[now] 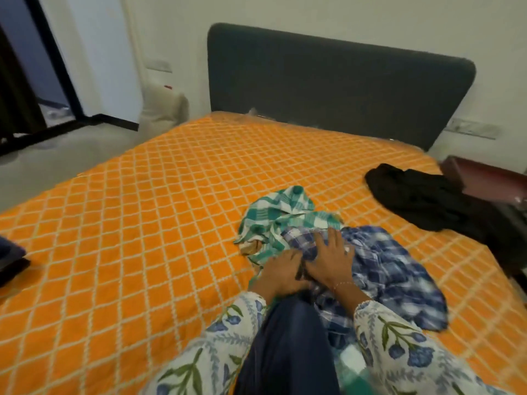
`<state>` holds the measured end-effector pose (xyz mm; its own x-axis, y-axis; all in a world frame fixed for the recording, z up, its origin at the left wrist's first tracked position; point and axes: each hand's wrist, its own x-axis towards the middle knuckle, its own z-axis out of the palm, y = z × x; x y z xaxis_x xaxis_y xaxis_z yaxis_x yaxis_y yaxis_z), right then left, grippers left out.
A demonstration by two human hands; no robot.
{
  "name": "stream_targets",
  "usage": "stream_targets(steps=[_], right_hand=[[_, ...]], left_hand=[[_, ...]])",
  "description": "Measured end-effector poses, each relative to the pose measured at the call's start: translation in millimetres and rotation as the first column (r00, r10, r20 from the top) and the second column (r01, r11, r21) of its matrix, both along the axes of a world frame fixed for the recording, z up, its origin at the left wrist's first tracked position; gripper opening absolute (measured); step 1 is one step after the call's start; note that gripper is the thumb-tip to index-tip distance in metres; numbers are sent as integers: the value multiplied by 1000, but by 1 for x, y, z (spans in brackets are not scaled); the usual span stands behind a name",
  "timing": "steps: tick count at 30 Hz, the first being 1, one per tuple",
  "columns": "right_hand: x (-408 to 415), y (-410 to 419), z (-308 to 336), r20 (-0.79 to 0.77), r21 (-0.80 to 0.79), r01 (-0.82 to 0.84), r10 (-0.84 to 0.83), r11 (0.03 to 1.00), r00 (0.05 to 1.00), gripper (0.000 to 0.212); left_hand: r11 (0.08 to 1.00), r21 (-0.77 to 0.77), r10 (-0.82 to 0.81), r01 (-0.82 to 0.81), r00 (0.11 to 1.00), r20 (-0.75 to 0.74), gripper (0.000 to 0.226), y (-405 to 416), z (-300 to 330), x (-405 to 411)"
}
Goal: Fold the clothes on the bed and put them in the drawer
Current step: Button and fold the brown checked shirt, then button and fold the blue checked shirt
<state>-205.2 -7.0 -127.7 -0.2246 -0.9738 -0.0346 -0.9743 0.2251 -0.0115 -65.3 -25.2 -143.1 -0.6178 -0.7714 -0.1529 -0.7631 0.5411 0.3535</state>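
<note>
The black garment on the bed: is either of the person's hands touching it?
No. The black garment lies apart near the bed's right edge, while both hands rest on the blue checked cloth.

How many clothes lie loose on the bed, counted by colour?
Green-and-white checked cloth: 1
Blue-and-white checked garment: 1
Black garment: 1
Total: 3

Crumpled blue (379, 269) and green checked clothes (282, 220) (touching) lie mid-bed, black garment (422, 195) apart.
</note>
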Motion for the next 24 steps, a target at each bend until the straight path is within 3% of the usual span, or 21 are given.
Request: stream_targets(steps=[4, 6, 8, 11, 15, 18, 20, 22, 24], right_hand=[[-13, -1, -26, 244, 135, 190, -218, 972, 945, 78], [-12, -4, -36, 277, 118, 201, -227, 972, 934, 68], [-6, -8, -40, 282, -25, 184, -170, 983, 944, 50], [6, -17, -29, 411, -293, 155, -22, 943, 911, 29], [33, -31, 22, 564, -500, 88, 247, 862, 788, 31], [61, -44, 61, 699, -552, 85, 405, 829, 590, 32], [75, -56, 78, 765, -531, 13, 472, 848, 437, 42], [81, -66, 82, 732, -490, -177, 513, 854, 448, 75], [80, -72, 76, 620, -399, -302, 498, 866, 607, 108]], left_hand=[[996, 87, 6, -6, 1000, 6, 86, 0, -21, -31], [996, 84, 41, -42, 999, 3, 90, -2, -27, -38], [992, 91, 85, -82, 996, -29, 100, -4, -27, -41], [973, 176, 189, -146, 945, -265, 116, -19, -28, -39], [942, 226, 335, -248, 718, -610, 113, -48, -14, -13], [928, 317, 373, -198, 513, -773, 78, -54, 31, 11], [880, 395, 470, -263, 360, -806, 54, -58, 59, 32], [799, 463, 569, -384, 237, -787, 37, -65, 81, 58], [751, 510, 623, -419, 191, -759, 32, -72, 103, 87]])
